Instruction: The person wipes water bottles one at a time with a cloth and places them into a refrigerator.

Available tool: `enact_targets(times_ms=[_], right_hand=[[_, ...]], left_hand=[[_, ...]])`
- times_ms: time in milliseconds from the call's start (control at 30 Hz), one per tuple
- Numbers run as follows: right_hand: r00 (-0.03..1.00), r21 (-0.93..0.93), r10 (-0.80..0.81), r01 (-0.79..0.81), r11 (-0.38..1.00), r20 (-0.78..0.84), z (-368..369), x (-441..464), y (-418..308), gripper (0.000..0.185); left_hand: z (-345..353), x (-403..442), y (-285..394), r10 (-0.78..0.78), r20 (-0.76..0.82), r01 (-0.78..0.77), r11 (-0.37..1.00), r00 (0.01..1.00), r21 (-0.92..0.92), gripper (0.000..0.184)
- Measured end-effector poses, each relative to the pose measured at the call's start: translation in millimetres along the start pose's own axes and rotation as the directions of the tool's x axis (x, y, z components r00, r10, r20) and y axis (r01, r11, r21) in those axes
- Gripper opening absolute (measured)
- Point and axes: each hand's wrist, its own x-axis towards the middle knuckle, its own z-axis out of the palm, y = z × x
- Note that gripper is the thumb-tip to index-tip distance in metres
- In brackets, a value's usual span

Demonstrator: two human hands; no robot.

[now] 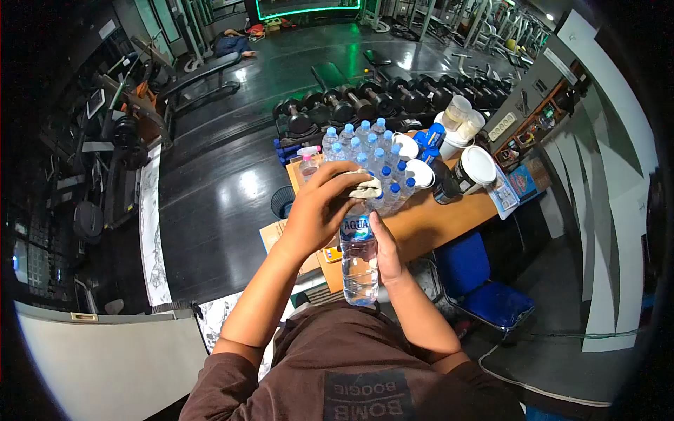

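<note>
Water bottle (359,263) in the hands, cloth (366,186) on its top — this one looks part done, not done. It is upright, held up in front of the brown shirt (337,351), by the near left corner of the worktop (428,219). The left hand (324,200) is bent over with its fingers closed on the cloth, pressing it round the neck. The right hand (387,254) is curled round the side, thumb up by the label. The cloth hides the cap, so I cannot tell if it is on.

The other bottles (379,156) stand close in a bunch near the far left corner, some with light blue caps, some with dark blue. They all look much the same — I cannot tell which are done and which are left. White tubs (479,166) sit to their right.
</note>
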Motion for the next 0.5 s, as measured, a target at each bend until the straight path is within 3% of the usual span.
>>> enact_targets(times_ms=[133,233,300,367,500], right_hand=[[0.996,0.003,-0.08,0.08,0.997,0.036,-10.4,4.1,8.6,0.051],[0.987,0.003,-0.154,0.154,0.988,0.038,-33.8,9.4,16.4,0.05],[1.0,0.164,-0.021,0.017,0.986,0.023,-41.9,13.0,11.1,0.048],[0.999,0.112,-0.054,0.054,0.992,-0.001,-36.6,9.8,8.1,0.046],[0.998,0.108,-0.007,0.014,0.994,-0.06,-28.9,7.0,9.8,0.045]], left_hand=[[10.2,-15.3,4.0,-0.053,0.02,0.052,0.998,0.998,0.045,0.042],[16.5,-39.0,14.2,-0.099,0.016,0.098,0.994,0.995,0.055,0.049],[20.1,-53.7,21.4,-0.076,0.072,0.075,0.997,0.994,0.022,0.05],[19.4,-64.4,25.1,-0.059,0.15,0.066,0.997,0.987,-0.045,0.049],[12.0,-59.6,23.9,-0.085,0.159,0.108,0.984,0.984,-0.142,0.049]])
